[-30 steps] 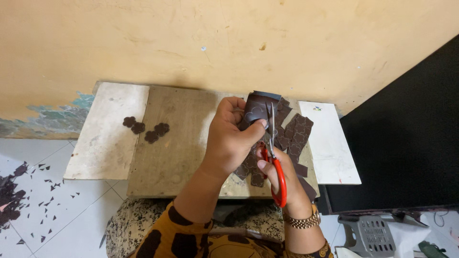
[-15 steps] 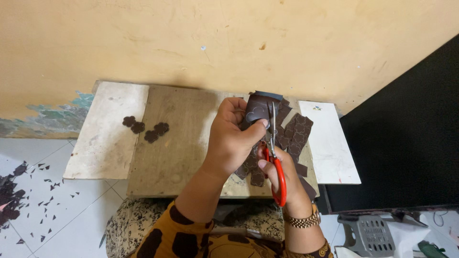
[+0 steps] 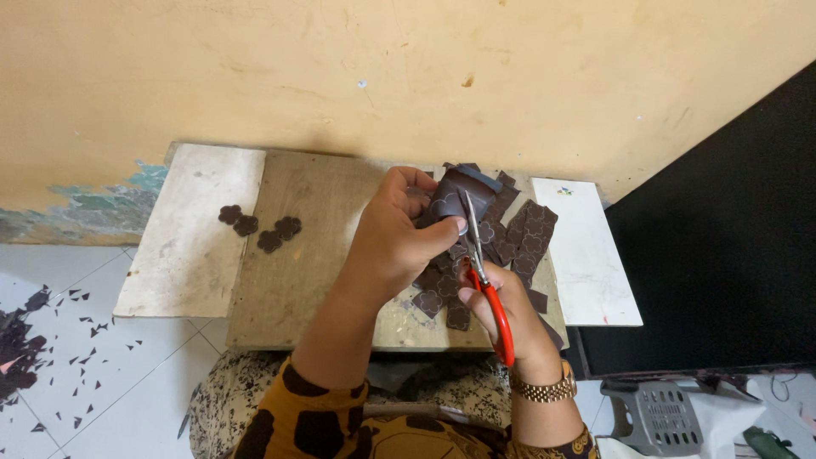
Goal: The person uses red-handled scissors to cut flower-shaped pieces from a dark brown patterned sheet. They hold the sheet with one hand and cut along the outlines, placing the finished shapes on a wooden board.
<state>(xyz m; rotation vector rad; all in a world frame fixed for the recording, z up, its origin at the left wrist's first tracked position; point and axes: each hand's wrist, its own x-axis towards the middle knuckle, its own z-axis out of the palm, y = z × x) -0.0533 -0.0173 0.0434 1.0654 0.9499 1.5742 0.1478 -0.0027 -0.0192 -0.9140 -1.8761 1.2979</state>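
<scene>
My left hand (image 3: 395, 242) holds a dark brown strip of sheet material (image 3: 456, 194) up over the wooden board (image 3: 314, 229). My right hand (image 3: 501, 310) grips red-handled scissors (image 3: 484, 276), whose blades point up into the strip beside my left thumb. Under and to the right of my hands lies a pile of brown strips and cut pieces (image 3: 523, 238). Several small flower-shaped brown cutouts (image 3: 259, 229) lie apart at the board's left.
A white slab (image 3: 191, 229) lies left of the board and a white tile (image 3: 586, 251) to the right. A yellow wall stands behind. Dark scraps (image 3: 34, 331) litter the tiled floor at left. A black panel (image 3: 731, 246) stands at right, a grey plastic basket (image 3: 654, 416) below it.
Almost nothing differs; the scissors and the held strip have shifted only slightly as the cutting goes on.
</scene>
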